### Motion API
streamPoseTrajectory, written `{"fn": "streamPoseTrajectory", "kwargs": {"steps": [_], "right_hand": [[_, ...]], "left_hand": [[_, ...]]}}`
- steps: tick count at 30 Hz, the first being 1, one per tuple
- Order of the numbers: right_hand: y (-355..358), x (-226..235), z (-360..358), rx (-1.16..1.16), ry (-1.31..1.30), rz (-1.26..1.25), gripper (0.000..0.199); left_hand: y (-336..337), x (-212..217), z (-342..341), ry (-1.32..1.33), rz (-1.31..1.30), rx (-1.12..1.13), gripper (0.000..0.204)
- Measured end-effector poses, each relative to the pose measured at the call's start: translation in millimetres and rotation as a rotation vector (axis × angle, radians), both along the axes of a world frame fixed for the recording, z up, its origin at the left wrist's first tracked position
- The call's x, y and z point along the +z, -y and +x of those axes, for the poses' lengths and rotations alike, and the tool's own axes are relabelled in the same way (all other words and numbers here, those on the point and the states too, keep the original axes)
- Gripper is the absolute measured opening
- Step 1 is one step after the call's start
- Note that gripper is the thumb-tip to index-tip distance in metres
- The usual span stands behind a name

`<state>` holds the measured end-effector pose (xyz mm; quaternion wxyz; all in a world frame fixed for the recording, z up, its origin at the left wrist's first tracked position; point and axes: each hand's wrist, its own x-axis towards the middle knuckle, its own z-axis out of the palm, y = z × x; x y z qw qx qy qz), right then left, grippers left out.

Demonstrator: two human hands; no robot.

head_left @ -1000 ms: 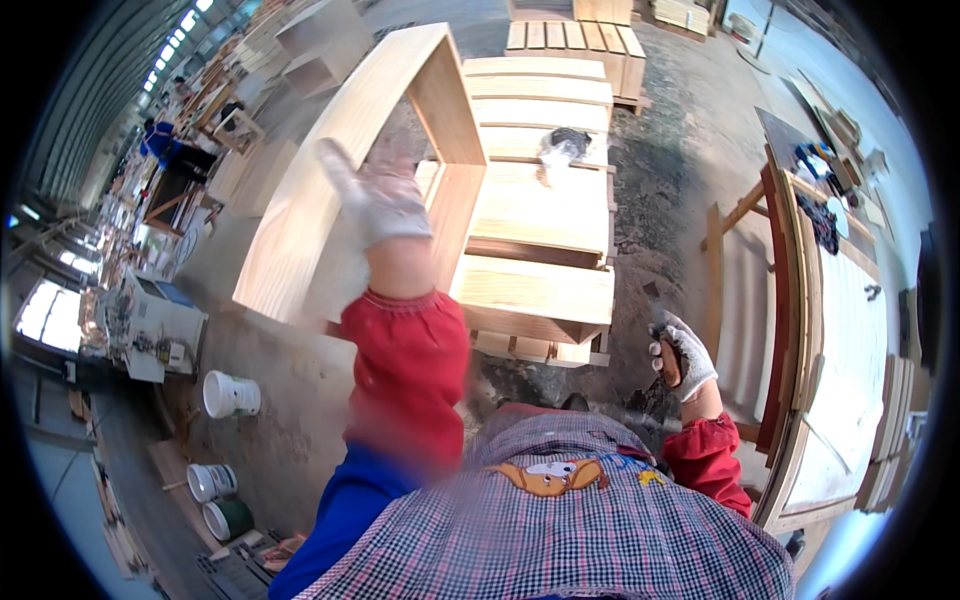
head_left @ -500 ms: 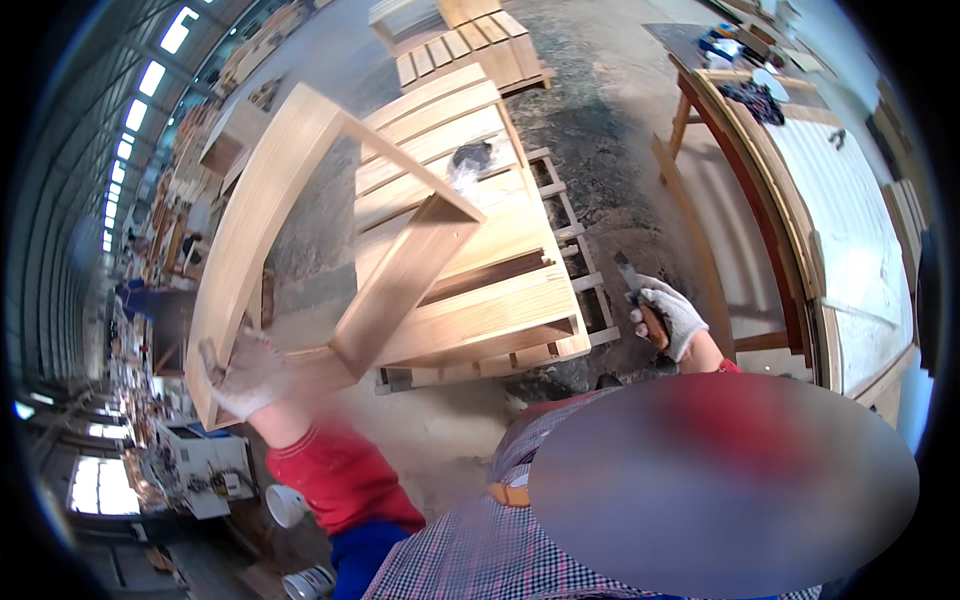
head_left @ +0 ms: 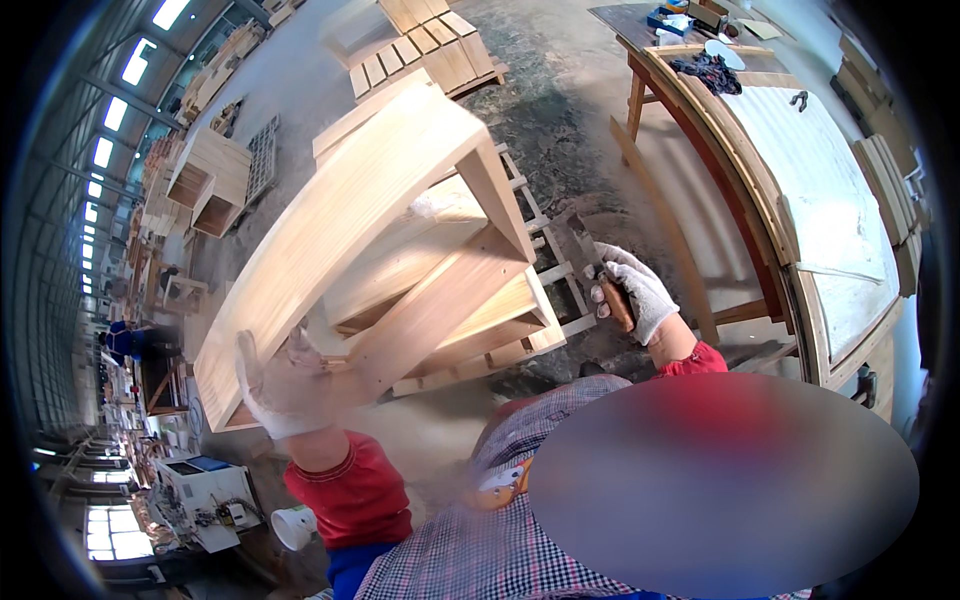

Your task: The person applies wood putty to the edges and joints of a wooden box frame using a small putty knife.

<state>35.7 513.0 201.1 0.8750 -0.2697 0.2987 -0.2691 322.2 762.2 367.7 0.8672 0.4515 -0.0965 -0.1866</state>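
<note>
At near left, left hand is blurring over wooden frame edge, finger closure indiscernible; right hand is gripping wooden-handled tool beside open floor.

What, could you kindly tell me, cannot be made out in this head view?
In the head view:
Left hand: motion blur obscures its exact contact with the wooden frame.
Right sleeve: partly covered by a blurred oval.
Apron: partly covered by the same oval.
Distant worker: too small to tell their activity.

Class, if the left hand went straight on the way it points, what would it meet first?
Likely the frame: the left hand overlaps it in view, though blur hides whether they touch.
</note>
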Motion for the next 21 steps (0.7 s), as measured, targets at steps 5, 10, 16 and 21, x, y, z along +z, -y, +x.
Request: {"fn": "streamPoseTrajectory", "kwargs": {"steps": [5,10,16,21], "right_hand": [[-8,28,-1,-0.022,0.054,-0.194,0.041],[-20,54,8,0.072,0.23,-0.338,0.048],[-21,72,13,0.217,0.389,-0.18,0.051],[-13,78,33,0.162,0.274,-0.6,0.05]], "left_hand": [[11,4,-12,0.008,0.039,-0.075,0.052],[5,22,-49,-0.061,0.047,-0.621,0.049],[-3,84,-22,1.232,0.665,0.057,0.039],[5,72,26,1.334,1.285,0.056,0.043]]}}
